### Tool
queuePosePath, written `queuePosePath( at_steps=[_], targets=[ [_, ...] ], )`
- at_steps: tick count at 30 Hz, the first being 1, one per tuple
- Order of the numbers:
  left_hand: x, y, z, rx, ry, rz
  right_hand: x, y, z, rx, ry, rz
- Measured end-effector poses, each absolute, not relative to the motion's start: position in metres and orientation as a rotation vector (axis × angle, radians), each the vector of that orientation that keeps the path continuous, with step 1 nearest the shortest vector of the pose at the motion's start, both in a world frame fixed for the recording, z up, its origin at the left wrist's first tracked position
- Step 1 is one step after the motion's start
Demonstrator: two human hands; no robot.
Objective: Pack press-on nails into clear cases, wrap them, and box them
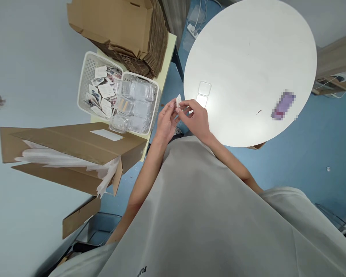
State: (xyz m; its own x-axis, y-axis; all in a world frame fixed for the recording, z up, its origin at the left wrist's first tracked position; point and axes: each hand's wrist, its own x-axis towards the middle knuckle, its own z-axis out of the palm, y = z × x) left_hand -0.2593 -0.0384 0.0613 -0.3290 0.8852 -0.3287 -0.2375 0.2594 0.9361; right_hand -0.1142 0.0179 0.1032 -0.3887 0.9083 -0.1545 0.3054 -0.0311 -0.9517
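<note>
A small white card is pinched between my two hands, just off the left edge of the round white table. My left hand has its fingers closed on the card's lower left side. From the other side, the thumb and fingers of my right hand grip the same card. Right beside my right hand, a small clear plastic case lies opened flat on the table, its two halves joined. Whatever is printed on the card cannot be made out.
Left of my hands, a white basket holds many printed cards, and a second basket holds clear plastic cases. Flattened cardboard boxes are stacked behind them. An open carton stands nearer. A blurred purple object lies on the round table.
</note>
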Motion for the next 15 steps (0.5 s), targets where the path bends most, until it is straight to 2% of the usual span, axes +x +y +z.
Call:
queuePosePath(
  at_steps=[9, 15],
  targets=[
    [-0.262, -0.029, 0.059, 0.686, 1.587, 1.290, -0.065, 0.044, 0.078, -1.308, -1.616, 1.528],
    [-0.254, -0.020, 0.077, 0.913, 1.659, 1.309, -0.053, 0.040, 0.082, -1.264, -1.567, 1.451]
  ],
)
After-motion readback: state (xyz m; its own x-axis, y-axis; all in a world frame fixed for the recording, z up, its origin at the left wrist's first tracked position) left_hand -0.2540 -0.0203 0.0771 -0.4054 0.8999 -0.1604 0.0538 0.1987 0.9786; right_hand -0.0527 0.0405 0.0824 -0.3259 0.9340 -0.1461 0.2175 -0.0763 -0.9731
